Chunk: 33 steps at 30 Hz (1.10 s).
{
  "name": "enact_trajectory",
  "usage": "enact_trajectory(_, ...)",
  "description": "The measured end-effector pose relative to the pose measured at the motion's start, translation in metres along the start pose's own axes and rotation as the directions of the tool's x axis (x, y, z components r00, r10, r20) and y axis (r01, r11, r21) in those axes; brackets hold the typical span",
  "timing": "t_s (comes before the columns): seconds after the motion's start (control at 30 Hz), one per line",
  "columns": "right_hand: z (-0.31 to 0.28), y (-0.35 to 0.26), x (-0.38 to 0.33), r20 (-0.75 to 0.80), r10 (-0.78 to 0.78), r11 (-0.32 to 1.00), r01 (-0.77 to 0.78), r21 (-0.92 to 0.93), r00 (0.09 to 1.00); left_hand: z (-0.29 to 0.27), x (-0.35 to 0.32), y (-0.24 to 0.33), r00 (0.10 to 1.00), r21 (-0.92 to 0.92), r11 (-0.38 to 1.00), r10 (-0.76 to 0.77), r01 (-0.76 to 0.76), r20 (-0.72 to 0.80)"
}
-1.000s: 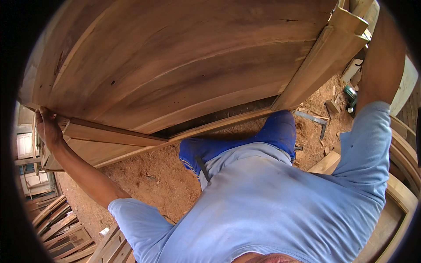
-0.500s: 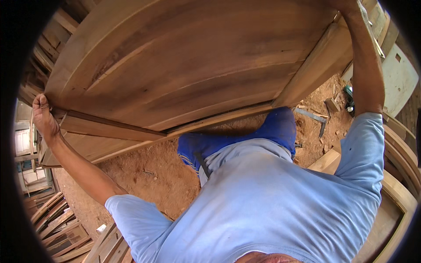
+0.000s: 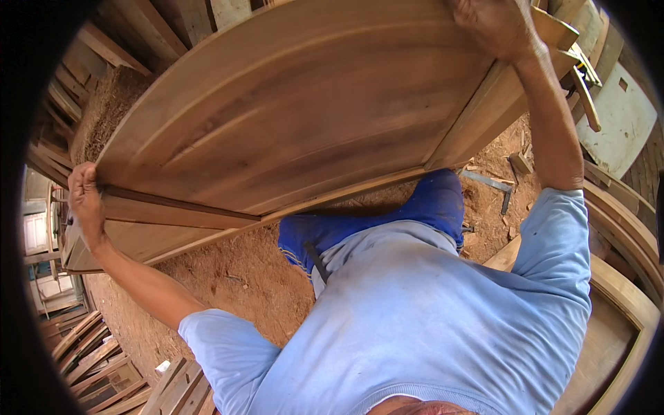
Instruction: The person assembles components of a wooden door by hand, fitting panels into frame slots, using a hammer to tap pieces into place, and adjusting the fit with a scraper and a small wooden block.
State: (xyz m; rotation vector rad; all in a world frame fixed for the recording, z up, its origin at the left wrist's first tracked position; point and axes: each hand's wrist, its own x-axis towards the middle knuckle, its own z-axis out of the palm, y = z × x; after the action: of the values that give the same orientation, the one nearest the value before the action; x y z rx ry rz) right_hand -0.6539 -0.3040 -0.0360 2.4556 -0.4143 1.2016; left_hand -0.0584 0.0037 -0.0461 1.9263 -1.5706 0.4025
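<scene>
A large wooden panel door (image 3: 311, 117), with a curved-looking outer rail and inset boards, is held tilted up in front of me. My left hand (image 3: 86, 204) is closed around its left edge, near where a dark-edged cross rail meets the frame. At the upper right, my right hand (image 3: 496, 28) grips the far edge of the same door; some of its fingers are hidden behind the edge. The door's lower edge (image 3: 373, 183) runs just beyond my knees in blue shorts.
On the sawdust-covered floor, a metal try square (image 3: 487, 181) lies right of my knees beside a wood block (image 3: 521, 163). Wood strips (image 3: 90, 353) are stacked at lower left. A framed wooden panel (image 3: 626, 297) is at right, below a pale board (image 3: 619, 117). Planks lean behind the door.
The door's upper part has come closer to me, uncovering planks behind it. My right hand has moved left and down into view with it; my left hand has shifted slightly right and down.
</scene>
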Motion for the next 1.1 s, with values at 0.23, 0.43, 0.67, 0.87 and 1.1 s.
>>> enact_trajectory(0.23, 0.003, -0.017, -0.044, 0.213, 0.130, 0.990, -0.138, 0.025, 0.968, 0.019, -0.011, 0.044, 0.941, 0.410, 0.854, 0.336, -0.321, 0.038)
enact_trajectory(0.43, -0.026, 0.000, -0.044, -0.242, 0.080, 0.997, -0.072, 0.041, 0.967, 0.033, -0.023, 0.090, 0.889, 0.442, 0.881, 0.329, -0.168, -0.319)
enact_trajectory(0.67, -0.145, 0.087, -0.126, -0.376, 0.555, 0.649, -0.669, -0.361, 0.742, 0.060, -0.012, 0.194, 0.832, 0.369, 0.858, 0.472, -0.358, -0.291)
enact_trajectory(0.87, -0.144, 0.135, -0.219, 0.074, 0.949, 0.257, -0.619, -0.742, 0.305, 0.123, -0.020, 0.213, 0.952, 0.310, 0.912, 0.301, -0.269, -0.059)
enact_trajectory(1.1, -0.131, 0.131, -0.241, 0.073, 0.979, 0.191, -0.719, -0.668, 0.192, 0.129, -0.016, 0.219, 0.908, 0.232, 0.912, 0.382, -0.339, -0.175)
